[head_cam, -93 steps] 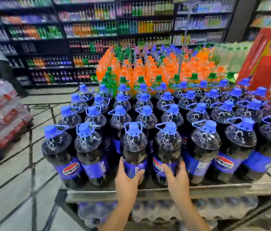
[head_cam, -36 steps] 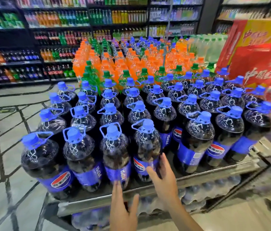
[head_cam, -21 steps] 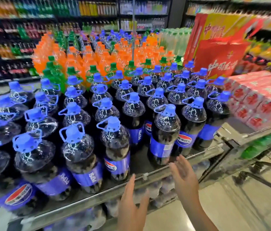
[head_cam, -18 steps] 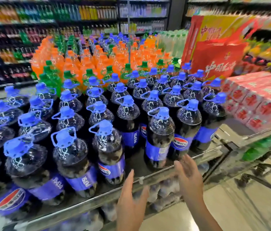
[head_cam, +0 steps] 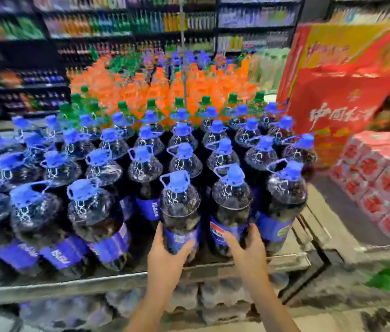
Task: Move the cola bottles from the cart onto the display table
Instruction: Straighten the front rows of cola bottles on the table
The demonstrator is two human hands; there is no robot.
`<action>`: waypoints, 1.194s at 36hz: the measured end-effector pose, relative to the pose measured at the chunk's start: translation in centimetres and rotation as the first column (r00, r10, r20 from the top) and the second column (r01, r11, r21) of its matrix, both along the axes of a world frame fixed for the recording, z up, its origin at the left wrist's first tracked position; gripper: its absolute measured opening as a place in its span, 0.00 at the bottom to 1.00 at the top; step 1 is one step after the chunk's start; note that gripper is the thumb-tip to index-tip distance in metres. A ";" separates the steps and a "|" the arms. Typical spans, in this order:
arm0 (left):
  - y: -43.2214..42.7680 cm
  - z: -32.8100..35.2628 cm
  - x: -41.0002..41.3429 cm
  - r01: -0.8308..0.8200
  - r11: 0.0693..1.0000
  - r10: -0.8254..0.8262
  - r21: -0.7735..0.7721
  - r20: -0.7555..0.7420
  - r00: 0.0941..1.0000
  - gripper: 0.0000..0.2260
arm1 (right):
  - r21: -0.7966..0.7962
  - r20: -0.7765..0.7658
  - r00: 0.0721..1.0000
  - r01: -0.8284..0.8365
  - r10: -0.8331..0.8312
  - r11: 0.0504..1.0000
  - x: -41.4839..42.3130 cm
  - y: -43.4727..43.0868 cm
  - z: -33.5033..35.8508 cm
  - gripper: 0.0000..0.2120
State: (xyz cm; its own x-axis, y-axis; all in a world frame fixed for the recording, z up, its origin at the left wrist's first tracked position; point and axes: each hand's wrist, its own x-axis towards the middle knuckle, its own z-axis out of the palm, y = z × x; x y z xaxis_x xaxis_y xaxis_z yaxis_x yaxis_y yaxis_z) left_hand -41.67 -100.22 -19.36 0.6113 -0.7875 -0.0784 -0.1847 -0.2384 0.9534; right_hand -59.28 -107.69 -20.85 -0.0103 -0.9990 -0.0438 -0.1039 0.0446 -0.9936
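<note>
Blue-capped cola bottles (head_cam: 141,164) crowd the table (head_cam: 69,283). The left hand (head_cam: 165,255) wraps the label of one front-row bottle (head_cam: 179,207), and the right hand (head_cam: 246,250) curls round the neighbour bottle (head_cam: 231,202), both upright near the table's edge. Placing seems under way; next calls for nudging them flush, letting go, then turning to the cart, which is out of view

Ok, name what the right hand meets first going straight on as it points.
The front-row cola bottle directly ahead: the right hand seems to cup its lower label, though blur hides exact contact. The left hand grips the neighbouring bottle.
</note>
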 end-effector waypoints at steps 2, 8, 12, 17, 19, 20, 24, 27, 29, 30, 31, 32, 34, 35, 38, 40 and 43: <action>-0.5 0.2 -0.5 -0.050 0.999 0.050 0.013 0.006 0.999 0.39 | 0.001 0.006 1.000 -0.024 0.024 1.000 -0.1 -0.6 -0.2 0.33; -0.6 1.1 -1.5 -0.151 0.989 0.150 0.008 0.058 0.987 0.40 | -0.048 0.005 0.999 -0.048 0.049 0.998 -0.6 -1.2 0.0 0.29; -0.7 1.1 -1.4 -0.166 0.986 0.164 0.009 0.082 0.983 0.36 | -0.044 -0.013 0.999 -0.035 0.034 0.998 -0.8 -1.4 0.0 0.30; -0.8 0.8 -1.2 -0.163 0.986 0.160 0.019 0.115 0.980 0.35 | -0.054 0.010 0.998 -0.063 0.064 0.997 -0.6 -1.3 0.2 0.29; -0.7 0.7 -1.0 -0.163 0.986 0.160 0.017 0.121 0.980 0.37 | -0.049 0.012 0.998 -0.064 0.065 0.997 -0.4 -1.3 0.2 0.30; -0.7 0.7 -1.0 -0.161 0.987 0.159 0.011 0.122 0.980 0.37 | -0.044 0.006 0.998 -0.065 0.065 0.997 -0.3 -1.3 0.2 0.31; -0.5 0.5 -0.3 -0.164 0.986 0.163 -0.006 0.119 0.979 0.38 | -0.055 -0.028 0.998 -0.060 0.059 0.997 0.3 -0.8 0.3 0.31; -0.3 0.6 0.5 -0.168 0.986 0.167 -0.003 0.132 0.977 0.38 | -0.070 -0.058 0.997 -0.055 0.051 0.996 0.8 -0.6 0.1 0.28; -0.2 0.7 0.9 -0.173 0.985 0.171 0.000 0.143 0.975 0.38 | -0.062 -0.115 0.992 -0.064 0.057 0.996 1.4 -0.5 0.0 0.39; -0.2 0.7 1.1 -0.174 0.985 0.172 0.000 0.147 0.974 0.38 | -0.060 -0.148 0.987 -0.066 0.057 0.996 1.8 -0.5 0.2 0.47; -0.1 0.7 1.3 -0.170 0.985 0.168 0.001 0.145 0.975 0.38 | -0.060 -0.181 0.982 -0.066 0.054 0.996 2.2 -0.5 0.2 0.52; -0.1 0.7 1.4 -0.167 0.986 0.164 0.002 0.145 0.976 0.38 | -0.075 -0.210 0.977 -0.058 0.042 0.996 2.6 -0.5 0.4 0.53; 0.1 0.9 1.5 -0.166 0.986 0.163 0.006 0.150 0.975 0.39 | -0.105 -0.263 0.965 -0.040 0.011 0.994 3.1 -0.3 0.9 0.51; 0.2 1.2 1.6 -0.168 0.986 0.165 0.006 0.151 0.975 0.38 | -0.112 -0.285 0.959 -0.032 -0.001 0.993 3.1 -0.4 1.0 0.50; 0.5 1.7 1.6 -0.172 0.985 0.170 0.001 0.139 0.976 0.39 | -0.118 -0.324 0.946 -0.028 -0.012 0.993 3.1 -0.3 0.8 0.49; 0.7 1.8 1.7 -0.172 0.985 0.170 0.005 0.136 0.976 0.39 | -0.120 -0.329 0.944 -0.021 -0.019 0.993 3.1 -0.3 0.7 0.49; 1.0 1.8 2.1 -0.180 0.984 0.176 0.019 0.131 0.976 0.41 | -0.090 -0.310 0.951 -0.012 -0.017 0.996 3.4 -0.1 0.9 0.51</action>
